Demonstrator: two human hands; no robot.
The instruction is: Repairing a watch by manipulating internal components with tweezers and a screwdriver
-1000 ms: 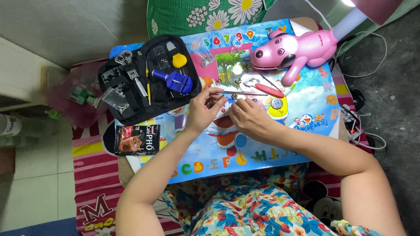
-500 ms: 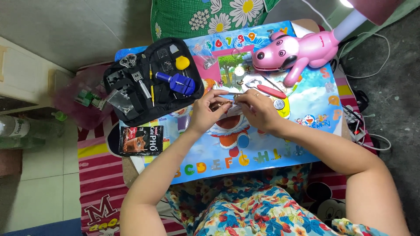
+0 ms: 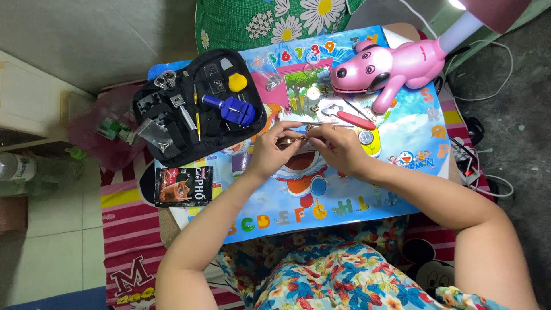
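A small brownish metal piece (image 3: pixel 294 140), too small to make out, sits pinched between both hands above the middle of the worktop (image 3: pixel 402 183), which wears a bright cartoon cover with letters and numbers. The left hand (image 3: pixel 270 150) has its fingers (image 3: pixel 290 129) closed on the piece from the left; the right hand (image 3: pixel 338 146) meets it from the right, fingers together on the same piece and on a thin metal tool (image 3: pixel 321 124) that lies across the fingertips. Just beyond the hands lie red-handled pliers (image 3: pixel 353 119) and a small round case (image 3: pixel 365 136). Farther back stands a pink dog-shaped lamp (image 3: pixel 384 66), its neck rising to the upper right. To the left an open black tool kit (image 3: pixel 195 106) holds a blue tool (image 3: pixel 229 108), a yellow blob and several metal pieces. Near the kit's lower edge lies a dark packet (image 3: pixel 183 186). A flowered green cushion (image 3: pixel 275 17) sits behind the worktop, and cables (image 3: pixel 488 178) trail on the floor at right.
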